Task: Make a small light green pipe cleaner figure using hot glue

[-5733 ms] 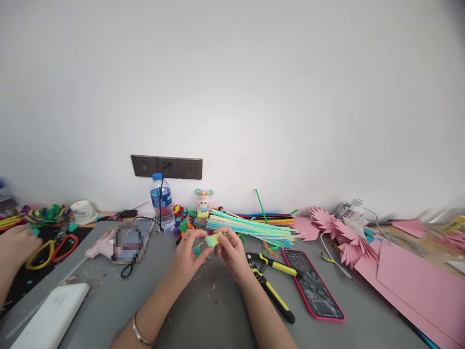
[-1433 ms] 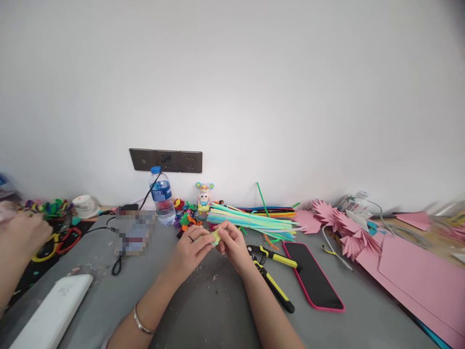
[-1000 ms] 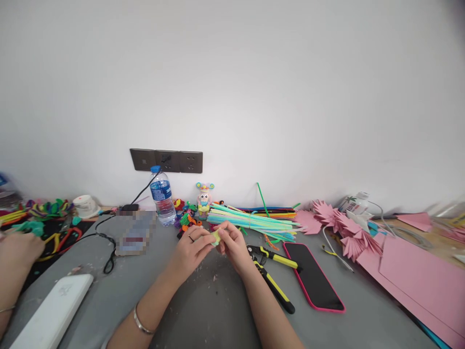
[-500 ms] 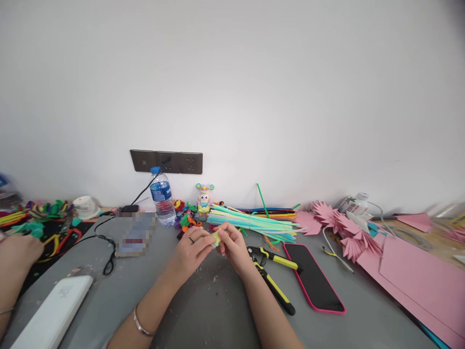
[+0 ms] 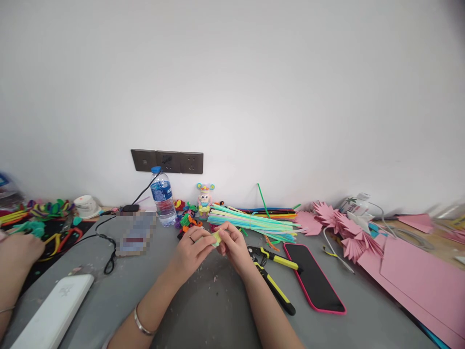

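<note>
Between the fingertips of both hands is a small yellow-green piece [image 5: 217, 238], mostly covered, so its kind is unclear. My left hand [image 5: 192, 248], with a ring on one finger, pinches it from the left. From the right my right hand [image 5: 232, 245] grips the same piece with thumb and fingers. Just beyond the hands lies a bundle of pale green and blue pipe cleaners [image 5: 254, 220]. Yellow-and-black pliers [image 5: 273, 278] rest open beside my right forearm. A small colourful figurine [image 5: 204, 199] stands near the wall.
A water bottle [image 5: 163, 198] and a cable [image 5: 105, 236] are on the left, near a white power bank [image 5: 54, 312]. Another person's hand [image 5: 23, 252] is at the far left. A phone [image 5: 315, 278] and pink paper [image 5: 425, 276] lie on the right.
Both hands stay in almost the same place, still pinching the small yellow-green piece. The view has shifted very slightly; nothing else visibly moves.
</note>
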`<state>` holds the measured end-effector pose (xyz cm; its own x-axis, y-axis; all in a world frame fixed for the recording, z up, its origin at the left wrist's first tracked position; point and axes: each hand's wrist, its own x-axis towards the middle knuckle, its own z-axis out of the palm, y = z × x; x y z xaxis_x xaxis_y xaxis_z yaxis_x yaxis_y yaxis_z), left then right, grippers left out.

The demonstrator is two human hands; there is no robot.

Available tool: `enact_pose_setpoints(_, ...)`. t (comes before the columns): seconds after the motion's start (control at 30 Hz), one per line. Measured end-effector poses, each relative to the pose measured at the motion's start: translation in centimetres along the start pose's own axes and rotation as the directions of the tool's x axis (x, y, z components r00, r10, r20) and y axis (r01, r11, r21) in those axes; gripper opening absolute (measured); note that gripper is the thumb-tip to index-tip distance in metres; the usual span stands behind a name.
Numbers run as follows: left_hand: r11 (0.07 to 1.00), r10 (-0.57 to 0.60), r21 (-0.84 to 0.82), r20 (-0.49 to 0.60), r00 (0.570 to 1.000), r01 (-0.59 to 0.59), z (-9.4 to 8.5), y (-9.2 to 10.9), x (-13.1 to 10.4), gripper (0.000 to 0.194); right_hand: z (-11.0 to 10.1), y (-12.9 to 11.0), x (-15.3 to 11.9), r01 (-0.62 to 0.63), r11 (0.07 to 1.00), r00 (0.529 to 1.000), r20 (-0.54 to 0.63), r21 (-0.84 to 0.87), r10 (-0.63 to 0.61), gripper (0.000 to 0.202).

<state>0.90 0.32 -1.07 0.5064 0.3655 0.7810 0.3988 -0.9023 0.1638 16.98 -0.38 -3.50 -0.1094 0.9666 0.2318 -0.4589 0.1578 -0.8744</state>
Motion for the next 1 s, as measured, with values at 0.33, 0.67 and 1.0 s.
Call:
enact_pose_setpoints(0.33, 1.000, 0.004, -0.009, -0.006, 1.000, -0.004, 0.06, -0.05, 0.00, 0.014, 0.13, -0.13, -0.07, 0.003, 1.000, 1.000, 0.005, -0.006, -0.003, 0.023)
enact_pose_setpoints(0.67, 1.000, 0.004, -0.018, -0.017, 1.000, -0.004, 0.07, -0.04, 0.00, 0.015, 0.13, -0.08, -0.07, 0.021, 1.000, 1.000, 0.004, 0.004, -0.021, 0.022)
enact_pose_setpoints(1.0, 1.000, 0.000, -0.011, -0.007, 1.000, 0.000, -0.03, -0.01, 0.07, 0.014, 0.27, -0.29, -0.11, 0.002, 1.000, 1.000, -0.013, -0.025, -0.002, 0.025)
